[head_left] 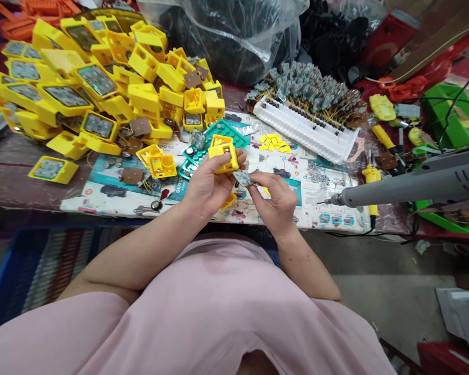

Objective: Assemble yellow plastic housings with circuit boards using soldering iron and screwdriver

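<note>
My left hand (209,185) is closed around a small yellow plastic housing (222,155), held up over the bench. Close beside it, my right hand (275,200) pinches a small grey keypad piece (243,178) between thumb and fingers. The grey piece sits just below and right of the housing, near the left fingertips; whether a wire joins them I cannot tell. Behind my left hand lies a teal perforated tray (229,134). Small yellow tabs (274,142) lie in a cluster beyond my right hand, and a pile of loose screws (316,174) is to its right.
Yellow housings (113,78) are heaped at the left. A white rack (305,127) holds wired grey boards at the back right. A grey electric screwdriver (406,179) juts in from the right, near a yellow-handled soldering iron (372,179) and green bins (453,117).
</note>
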A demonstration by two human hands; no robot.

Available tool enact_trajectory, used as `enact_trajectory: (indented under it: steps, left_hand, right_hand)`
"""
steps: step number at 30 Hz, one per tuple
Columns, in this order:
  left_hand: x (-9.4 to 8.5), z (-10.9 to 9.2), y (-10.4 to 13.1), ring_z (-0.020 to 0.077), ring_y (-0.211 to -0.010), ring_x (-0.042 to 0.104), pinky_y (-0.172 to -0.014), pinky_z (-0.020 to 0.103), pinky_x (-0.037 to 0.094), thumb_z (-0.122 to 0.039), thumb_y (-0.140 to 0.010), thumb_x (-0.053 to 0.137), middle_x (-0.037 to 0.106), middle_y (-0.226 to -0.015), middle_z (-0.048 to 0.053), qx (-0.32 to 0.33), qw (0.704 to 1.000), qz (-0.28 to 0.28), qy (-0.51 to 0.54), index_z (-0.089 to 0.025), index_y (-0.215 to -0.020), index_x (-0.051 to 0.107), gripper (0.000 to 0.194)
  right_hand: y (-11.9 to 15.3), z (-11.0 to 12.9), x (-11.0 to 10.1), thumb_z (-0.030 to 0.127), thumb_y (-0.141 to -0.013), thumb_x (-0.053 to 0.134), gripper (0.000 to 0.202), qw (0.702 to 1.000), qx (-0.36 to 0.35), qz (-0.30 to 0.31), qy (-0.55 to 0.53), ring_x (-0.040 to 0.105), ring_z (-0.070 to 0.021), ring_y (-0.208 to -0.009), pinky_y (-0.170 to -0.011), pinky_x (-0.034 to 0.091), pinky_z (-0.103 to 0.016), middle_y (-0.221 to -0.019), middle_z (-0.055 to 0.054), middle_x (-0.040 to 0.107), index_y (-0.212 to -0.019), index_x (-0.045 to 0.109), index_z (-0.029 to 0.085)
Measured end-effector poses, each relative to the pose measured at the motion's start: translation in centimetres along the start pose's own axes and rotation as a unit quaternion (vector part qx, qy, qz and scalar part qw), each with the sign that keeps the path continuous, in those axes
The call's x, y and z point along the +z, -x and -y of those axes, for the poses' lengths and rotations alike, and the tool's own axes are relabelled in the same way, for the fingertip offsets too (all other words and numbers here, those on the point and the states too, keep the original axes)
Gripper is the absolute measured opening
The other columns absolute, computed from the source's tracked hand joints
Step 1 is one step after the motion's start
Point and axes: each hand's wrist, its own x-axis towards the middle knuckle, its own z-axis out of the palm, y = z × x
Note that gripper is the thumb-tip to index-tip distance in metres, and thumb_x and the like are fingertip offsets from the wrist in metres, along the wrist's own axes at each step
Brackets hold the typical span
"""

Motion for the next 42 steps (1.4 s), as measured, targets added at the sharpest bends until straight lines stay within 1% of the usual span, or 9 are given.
enact_trajectory:
  steps: [12,14,18,22,25,29,32,37,42]
  left_hand:
    - [-0.03,0.13,0.1,0.0101,-0.07,0.069,-0.074,0.021,0.055,-0.004,-0.08,0.058,0.073,-0.08,0.001,-0.019,1.0,-0.01,0.0,-0.013,-0.095,0.065,0.019]
    - [-0.1,0.14,0.0,0.0104,-0.071,0.069,-0.075,0.022,0.055,-0.005,-0.08,0.059,0.073,-0.08,0.001,-0.011,1.0,-0.01,-0.001,-0.014,-0.094,0.065,0.017]
    - [-0.18,0.16,-0.1,0.0101,-0.071,0.068,-0.073,0.021,0.054,-0.006,-0.08,0.06,0.072,-0.08,0.001,-0.005,1.0,0.005,0.004,-0.014,-0.09,0.063,0.013]
    - [-0.15,0.23,0.07,0.0094,-0.07,0.068,-0.073,0.021,0.053,-0.007,-0.079,0.06,0.071,-0.079,-0.001,-0.014,1.0,0.014,0.003,-0.016,-0.091,0.062,0.016]
    - [-0.14,0.24,0.22,0.0091,-0.07,0.068,-0.075,0.021,0.053,-0.008,-0.077,0.062,0.071,-0.08,-0.001,-0.013,1.0,0.016,-0.004,-0.016,-0.092,0.062,0.018]
    - [-0.19,0.28,0.33,0.0091,-0.072,0.069,-0.076,0.021,0.053,-0.009,-0.074,0.064,0.072,-0.082,-0.002,-0.01,1.0,0.017,-0.011,-0.017,-0.094,0.061,0.021]
    - [-0.2,0.37,0.37,0.0094,-0.073,0.07,-0.076,0.021,0.053,-0.01,-0.074,0.065,0.072,-0.083,-0.001,-0.012,1.0,0.013,-0.016,-0.017,-0.094,0.06,0.022]
    - [-0.15,0.44,0.47,0.0093,-0.072,0.07,-0.075,0.021,0.054,-0.009,-0.075,0.065,0.073,-0.083,-0.001,-0.009,1.0,0.018,-0.017,-0.016,-0.095,0.06,0.022]
    - [-0.27,0.49,0.42,0.0096,-0.071,0.071,-0.073,0.021,0.054,-0.007,-0.077,0.063,0.074,-0.083,0.0,-0.011,1.0,0.019,-0.008,-0.017,-0.095,0.06,0.021]
  right_hand:
    - [-0.31,-0.22,-0.13,0.008,-0.087,0.067,0.014,0.998,-0.047,0.011,0.031,0.071,-0.0139,-0.081,-0.077,0.057,-0.026,-0.086,-0.003,0.076,-0.094,0.067,0.02]
    - [-0.33,-0.21,-0.19,0.012,-0.088,0.067,0.014,0.998,-0.04,0.021,0.035,0.07,-0.0153,-0.086,-0.081,0.057,-0.028,-0.092,-0.004,0.075,-0.099,0.068,0.02]
    - [-0.45,-0.04,-0.29,0.023,-0.09,0.068,0.023,0.998,-0.041,0.042,0.036,0.069,-0.0177,-0.094,-0.085,0.057,-0.031,-0.101,-0.006,0.074,-0.113,0.068,0.022]
    - [-0.44,0.19,-0.26,0.024,-0.091,0.067,0.015,0.995,-0.061,0.039,0.063,0.071,-0.0159,-0.085,-0.08,0.057,-0.032,-0.092,-0.001,0.076,-0.106,0.07,0.028]
    - [-0.43,0.31,-0.23,0.023,-0.092,0.066,0.014,0.999,-0.021,0.024,0.04,0.072,-0.0156,-0.084,-0.077,0.059,-0.031,-0.092,-0.002,0.078,-0.105,0.07,0.027]
    - [-0.6,0.12,-0.21,0.022,-0.09,0.068,0.006,0.997,0.063,-0.007,-0.035,0.073,-0.0147,-0.083,-0.076,0.061,-0.031,-0.088,0.0,0.076,-0.092,0.071,0.026]
    - [-0.63,-0.21,-0.11,0.021,-0.088,0.071,0.005,0.992,0.098,-0.027,-0.073,0.071,-0.0139,-0.083,-0.077,0.061,-0.03,-0.088,0.0,0.074,-0.087,0.072,0.026]
    - [-0.15,-0.36,0.2,0.023,-0.09,0.067,0.016,0.989,0.119,-0.03,-0.086,0.068,-0.0118,-0.074,-0.072,0.06,-0.028,-0.082,0.002,0.072,-0.107,0.068,0.025]
    - [-0.24,-0.14,0.0,0.023,-0.091,0.065,0.018,0.993,0.096,-0.013,-0.063,0.067,-0.0123,-0.074,-0.074,0.059,-0.029,-0.081,0.002,0.071,-0.109,0.065,0.025]
